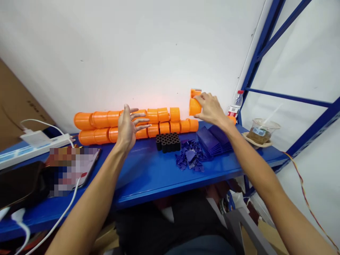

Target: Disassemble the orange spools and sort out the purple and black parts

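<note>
My right hand [211,109] grips an orange plastic cup-shaped part [195,107] between thumb and fingers, raised above the right end of the rows. Just behind it, against the wall, shows another orange piece [195,92]; whether the two are joined I cannot tell. My left hand [127,125] is open, fingers spread, in front of the orange cup-shaped parts [101,119], and holds nothing. Those parts lie on their sides in two stacked rows along the wall, partly hidden by that hand. A cluster of short black tubes [168,142] stands in front of them.
On the blue shelf [148,177] lie small dark-blue pieces [190,156] and stacked blue plates [211,141]. At right are a bottle [236,104], a drink cup [261,131] and blue rack posts [309,132]. A phone [75,170], power strip [39,150] and white cables occupy the left.
</note>
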{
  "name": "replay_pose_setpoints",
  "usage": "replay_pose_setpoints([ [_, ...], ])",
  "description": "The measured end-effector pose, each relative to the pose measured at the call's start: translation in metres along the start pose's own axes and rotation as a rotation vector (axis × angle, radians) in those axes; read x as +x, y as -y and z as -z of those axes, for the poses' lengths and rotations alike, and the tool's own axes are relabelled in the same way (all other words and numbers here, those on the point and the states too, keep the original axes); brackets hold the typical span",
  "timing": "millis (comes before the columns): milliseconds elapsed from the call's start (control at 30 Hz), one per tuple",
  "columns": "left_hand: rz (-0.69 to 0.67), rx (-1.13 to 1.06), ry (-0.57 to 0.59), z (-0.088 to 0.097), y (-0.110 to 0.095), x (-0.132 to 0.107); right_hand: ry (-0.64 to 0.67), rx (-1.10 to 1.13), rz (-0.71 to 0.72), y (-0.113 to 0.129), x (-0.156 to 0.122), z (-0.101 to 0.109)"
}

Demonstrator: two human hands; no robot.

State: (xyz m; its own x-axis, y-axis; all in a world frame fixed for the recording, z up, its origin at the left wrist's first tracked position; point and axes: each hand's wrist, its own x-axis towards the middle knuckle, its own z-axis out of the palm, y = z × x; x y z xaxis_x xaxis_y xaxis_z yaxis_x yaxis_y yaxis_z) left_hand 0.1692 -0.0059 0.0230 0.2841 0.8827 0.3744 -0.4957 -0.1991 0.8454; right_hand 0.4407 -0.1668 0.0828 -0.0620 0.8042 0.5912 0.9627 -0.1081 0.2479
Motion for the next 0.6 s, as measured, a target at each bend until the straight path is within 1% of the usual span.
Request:
replay_pose_setpoints([
  [67,-0.009,-0.003,-0.019,-0.001,-0.001,-0.001,0.185,-0.071,-0.123,-0.034,0.007,0.002],
  [133,-0.029,-0.007,-0.021,-0.001,-0.003,-0.001,0.424,-0.103,-0.212,-0.059,0.014,-0.003],
  [200,-0.044,-0.006,-0.02,-0.002,-0.004,-0.002,0.617,-0.092,-0.266,-0.074,0.019,-0.014],
  [233,-0.047,-0.005,-0.02,-0.002,-0.004,-0.002,0.687,-0.075,-0.281,-0.078,0.02,-0.021],
  [300,-0.046,-0.001,-0.02,-0.001,-0.004,-0.002,0.78,-0.031,-0.301,-0.081,0.02,-0.036],
  [367,-0.046,-0.001,-0.023,0.001,-0.004,-0.001,0.825,0.017,-0.322,-0.078,0.019,-0.049],
  [433,-0.053,-0.004,-0.034,0.002,-0.005,-0.001,0.823,0.067,-0.347,-0.073,0.017,-0.059],
  [500,-0.055,-0.006,-0.047,0.002,-0.006,-0.002,0.8,0.125,-0.354,-0.069,0.015,-0.064],
  [533,-0.053,-0.006,-0.05,0.002,-0.007,-0.002,0.766,0.152,-0.35,-0.067,0.014,-0.065],
  [600,-0.042,-0.005,-0.047,0.002,-0.008,-0.002,0.644,0.194,-0.327,-0.066,0.013,-0.066],
])
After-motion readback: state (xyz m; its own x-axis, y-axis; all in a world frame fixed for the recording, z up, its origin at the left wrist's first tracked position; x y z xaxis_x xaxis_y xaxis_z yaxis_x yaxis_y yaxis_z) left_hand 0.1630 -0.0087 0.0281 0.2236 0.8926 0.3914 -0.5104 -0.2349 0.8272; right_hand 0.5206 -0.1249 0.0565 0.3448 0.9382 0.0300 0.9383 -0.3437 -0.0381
